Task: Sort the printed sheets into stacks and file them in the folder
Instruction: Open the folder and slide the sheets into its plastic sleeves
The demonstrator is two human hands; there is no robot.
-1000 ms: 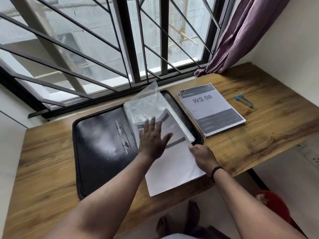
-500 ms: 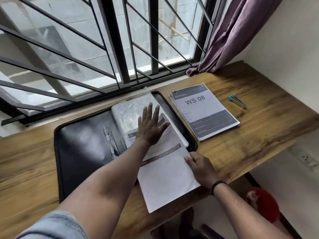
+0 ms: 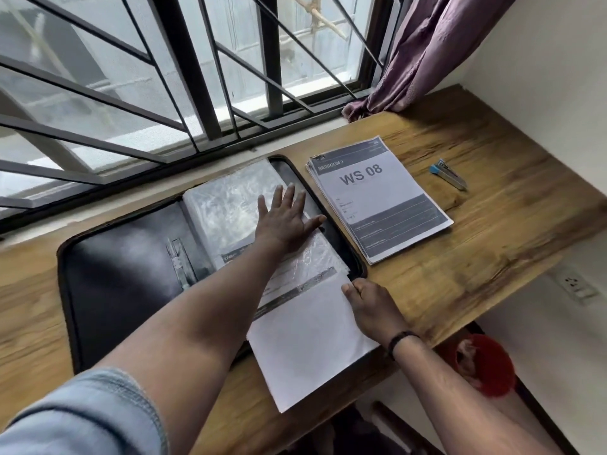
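Change since earlier: sheet [image 3: 312,339] sitting deeper in plastic sleeve [image 3: 230,198]. Folder [image 3: 115,274] lying open; left hand [image 3: 282,221] pressing sleeve, fingers spread; right hand [image 3: 368,307] pinching sheet's edge. Remaining stack [image 3: 377,201] waiting unfiled, just beside folder.

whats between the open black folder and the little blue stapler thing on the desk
In the head view, the stack of printed sheets headed WS 08 lies between the open black folder and the small blue-tipped metal tool, on bare wooden desk.

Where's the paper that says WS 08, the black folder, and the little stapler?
WS 08 stack [image 3: 377,195], head view, on the top sheet's middle.
Black folder [image 3: 121,277], head view, on its left inner cover.
Stapler [image 3: 448,174], head view, on its metal body.
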